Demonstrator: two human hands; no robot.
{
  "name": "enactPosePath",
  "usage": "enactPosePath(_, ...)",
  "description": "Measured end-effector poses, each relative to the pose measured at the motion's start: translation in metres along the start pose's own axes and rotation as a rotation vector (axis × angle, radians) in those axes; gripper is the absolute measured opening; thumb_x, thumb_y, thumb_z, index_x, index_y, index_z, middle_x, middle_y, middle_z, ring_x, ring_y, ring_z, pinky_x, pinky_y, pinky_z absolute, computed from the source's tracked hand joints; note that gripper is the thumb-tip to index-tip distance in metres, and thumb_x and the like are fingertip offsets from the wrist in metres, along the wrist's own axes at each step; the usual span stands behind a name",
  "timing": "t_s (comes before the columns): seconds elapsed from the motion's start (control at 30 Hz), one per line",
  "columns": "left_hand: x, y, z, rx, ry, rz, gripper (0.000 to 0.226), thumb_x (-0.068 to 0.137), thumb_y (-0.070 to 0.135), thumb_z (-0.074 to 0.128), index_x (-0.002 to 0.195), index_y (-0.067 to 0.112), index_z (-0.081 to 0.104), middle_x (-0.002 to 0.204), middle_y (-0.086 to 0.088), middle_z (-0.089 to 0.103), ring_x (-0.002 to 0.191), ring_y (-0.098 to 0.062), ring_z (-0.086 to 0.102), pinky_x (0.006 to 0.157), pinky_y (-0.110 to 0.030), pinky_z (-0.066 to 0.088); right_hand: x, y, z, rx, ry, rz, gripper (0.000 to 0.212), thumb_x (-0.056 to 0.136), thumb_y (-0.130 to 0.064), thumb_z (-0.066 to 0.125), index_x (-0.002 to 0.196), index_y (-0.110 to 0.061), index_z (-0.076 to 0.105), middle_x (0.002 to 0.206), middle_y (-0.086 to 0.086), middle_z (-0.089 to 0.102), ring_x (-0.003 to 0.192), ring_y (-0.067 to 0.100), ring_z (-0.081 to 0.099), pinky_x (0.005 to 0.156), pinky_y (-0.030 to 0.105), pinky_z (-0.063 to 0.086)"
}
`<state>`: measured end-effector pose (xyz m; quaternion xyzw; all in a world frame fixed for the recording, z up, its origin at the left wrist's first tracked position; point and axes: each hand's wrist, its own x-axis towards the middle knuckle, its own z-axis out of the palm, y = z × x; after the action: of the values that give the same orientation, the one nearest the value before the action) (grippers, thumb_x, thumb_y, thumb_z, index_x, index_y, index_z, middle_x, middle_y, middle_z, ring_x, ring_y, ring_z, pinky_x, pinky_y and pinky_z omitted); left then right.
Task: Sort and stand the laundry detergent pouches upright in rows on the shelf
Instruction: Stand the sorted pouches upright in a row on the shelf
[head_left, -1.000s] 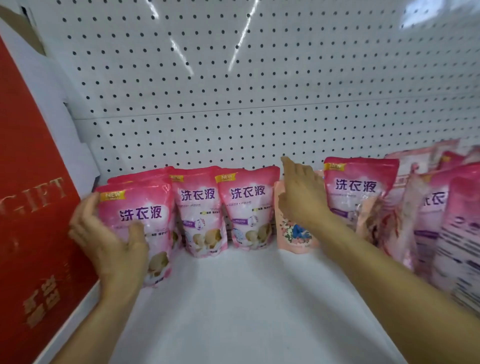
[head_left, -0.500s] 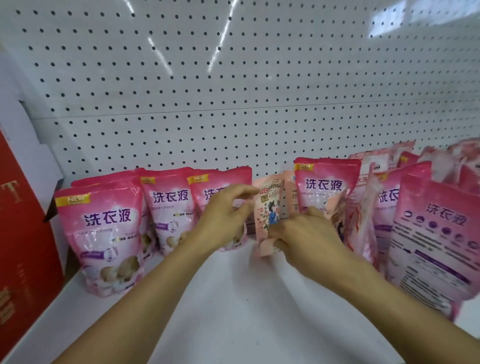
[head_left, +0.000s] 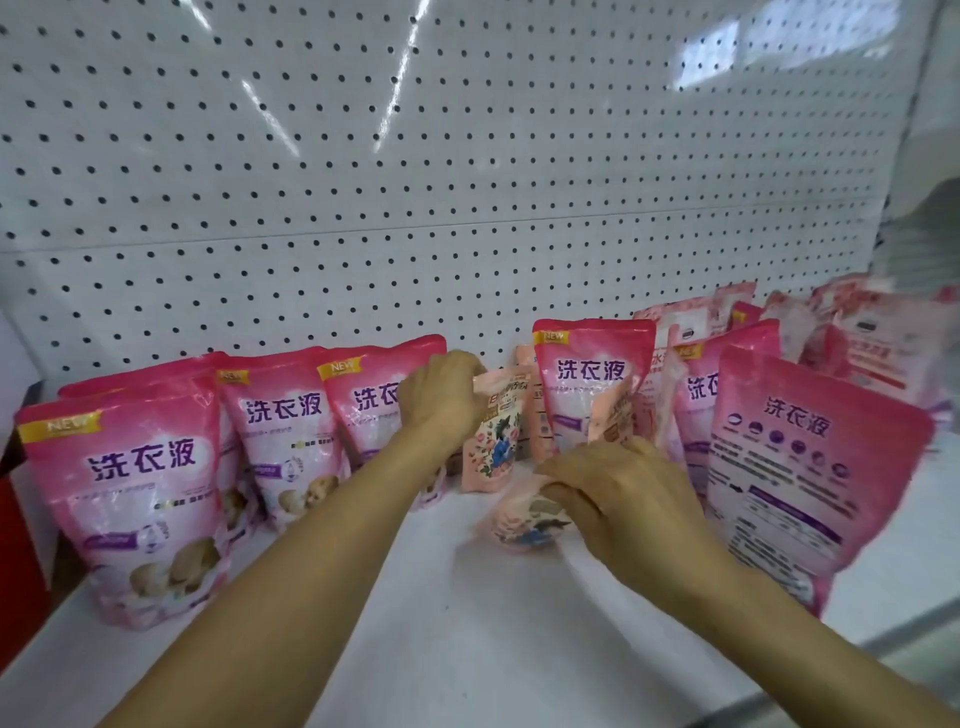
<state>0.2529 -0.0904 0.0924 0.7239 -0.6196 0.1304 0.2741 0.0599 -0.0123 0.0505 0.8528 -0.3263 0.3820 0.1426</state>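
My left hand (head_left: 441, 400) pinches the top of an upright pale-pink floral pouch (head_left: 496, 441) to steady it; my right hand (head_left: 618, 488) seemingly grips another, tipped (head_left: 524, 519), on the white shelf (head_left: 467, 649), between glossy magenta detergent pouches (head_left: 130, 488).

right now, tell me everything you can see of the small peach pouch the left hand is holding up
The small peach pouch is a glossy, soft plastic stand-up bag, paler than the pink detergent pouches beside it. Its front shows flowers, a small figure in blue and some red print too blurred to read. It stands upright on the white shelf, near the pegboard back. The left hand pinches its top edge with curled fingers. A second, similar pouch lies in front under the right hand.
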Motion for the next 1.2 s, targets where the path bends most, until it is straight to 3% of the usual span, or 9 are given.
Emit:
enactPosePath(0.13,-0.032,-0.024,-0.027,-0.410,-0.024,-0.166,0.013,0.080,0.028,0.077,0.092,0.030,0.073,0.087,0.011,0.072,0.081,-0.015,0.070,0.073,-0.036,0.058,0.025,-0.009,-0.015,0.045,0.041,0.100,0.007,0.087,-0.028,0.065,0.088,-0.027,0.072,0.065,-0.009,0.069,0.055,0.015,0.063,0.058,0.033,0.054)
enactPosePath(0.2,-0.053,-0.037,-0.036,-0.722,-0.045,-0.219,0.010,0.080,0.017,0.078,0.082,0.024,0.071,0.079,0.005,0.073,0.071,-0.016,0.072,0.060,-0.033,0.058,0.033,-0.015,-0.017,0.109,-0.076,0.174,0.011,0.089,-0.037,0.066,0.095,-0.029,0.071,0.075,-0.011,0.073,0.068,0.012,0.067,0.067,0.035,0.056)
enactPosePath(0.3,-0.085,-0.046,-0.036,-1.036,-0.111,-0.305,0.007,0.086,0.013,0.072,0.091,0.017,0.071,0.079,0.000,0.075,0.067,-0.013,0.073,0.056,-0.025,0.056,0.030,-0.021,-0.014,0.196,-0.151,0.280,0.016,0.086,-0.041,0.068,0.099,-0.032,0.071,0.089,-0.014,0.075,0.083,0.009,0.069,0.075,0.035,0.055)
enactPosePath(0.47,-0.121,-0.054,-0.023,-1.292,-0.274,-0.422,0.018,0.090,0.017,0.065,0.108,0.016,0.068,0.091,-0.001,0.079,0.081,-0.018,0.076,0.063,-0.028,0.060,0.004,-0.020,-0.021,0.653,0.043,0.589,0.044,0.070,-0.025,0.082,0.110,-0.034,0.067,0.108,-0.020,0.061,0.096,-0.003,0.059,0.089,0.034,0.055)
enactPosePath(0.57,-0.127,-0.054,-0.020,-1.322,-0.235,-0.430,0.017,0.092,0.017,0.063,0.108,0.013,0.068,0.091,-0.005,0.078,0.082,-0.023,0.076,0.069,-0.035,0.061,-0.024,-0.032,-0.013,0.943,0.100,0.834,0.065,0.066,-0.018,0.083,0.123,-0.033,0.057,0.117,-0.012,0.067,0.103,0.006,0.066,0.087,0.035,0.055)
enactPosePath(0.67,-0.133,-0.047,-0.024,-1.308,-0.144,-0.384,0.009,0.093,0.018,0.062,0.099,0.018,0.069,0.086,-0.001,0.079,0.078,-0.020,0.076,0.064,-0.032,0.061,-0.046,-0.047,-0.003,1.198,0.121,0.994,0.034,0.074,-0.009,0.077,0.105,-0.017,0.067,0.097,0.003,0.077,0.084,0.021,0.075,0.070,0.039,0.061)
enactPosePath(0.8,-0.152,-0.030,-0.034,-1.291,-0.041,-0.330,0.007,0.094,0.018,0.062,0.095,0.020,0.069,0.086,0.000,0.078,0.077,-0.019,0.076,0.063,-0.034,0.062,-0.060,-0.045,-0.011,1.117,0.212,0.989,0.010,0.080,-0.010,0.073,0.089,-0.015,0.073,0.082,-0.001,0.078,0.075,0.020,0.076,0.062,0.034,0.062)
enactPosePath(0.93,-0.173,-0.004,-0.046,-1.304,0.024,-0.295,0.008,0.094,0.017,0.062,0.093,0.017,0.070,0.083,-0.003,0.078,0.074,-0.021,0.076,0.057,-0.031,0.061,-0.073,-0.031,-0.039,1.047,0.289,0.935,0.008,0.080,-0.012,0.075,0.087,-0.016,0.074,0.081,0.000,0.078,0.073,0.022,0.075,0.068,0.042,0.061)
enactPosePath(1.2,-0.222,0.100,-0.049,-1.320,-0.013,-0.274,0.009,0.093,0.019,0.063,0.094,0.017,0.072,0.083,-0.004,0.078,0.074,-0.024,0.076,0.063,-0.039,0.062,-0.142,0.020,-0.115,1.051,0.295,0.945,0.006,0.080,-0.009,0.074,0.085,-0.011,0.074,0.078,0.004,0.077,0.069,0.024,0.075,0.057,0.035,0.061)
